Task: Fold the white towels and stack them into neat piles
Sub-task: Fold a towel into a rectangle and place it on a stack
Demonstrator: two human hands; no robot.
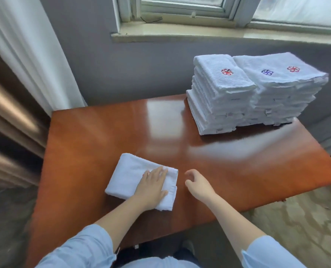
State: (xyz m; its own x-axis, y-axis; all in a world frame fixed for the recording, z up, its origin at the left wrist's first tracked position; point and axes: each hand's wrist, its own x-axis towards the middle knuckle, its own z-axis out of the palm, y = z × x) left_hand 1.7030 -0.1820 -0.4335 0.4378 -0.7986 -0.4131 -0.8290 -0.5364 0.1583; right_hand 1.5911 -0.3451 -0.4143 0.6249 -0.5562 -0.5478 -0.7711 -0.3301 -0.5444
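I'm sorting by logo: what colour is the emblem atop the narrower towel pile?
Mostly red with darker strands; the emblem shows in the head view.

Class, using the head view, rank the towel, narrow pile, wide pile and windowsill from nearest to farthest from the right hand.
1. Towel, left of the right hand.
2. Narrow pile, ahead to the right.
3. Wide pile, farther right.
4. Windowsill, beyond.

One table (102,132) is counted. At its far right corner two towel piles are seen, a narrow pile (218,101) and a wide pile (282,93); near its front edge, one folded towel (133,175). Two red emblems (227,71) (293,69) and one blue emblem (267,72) are counted.
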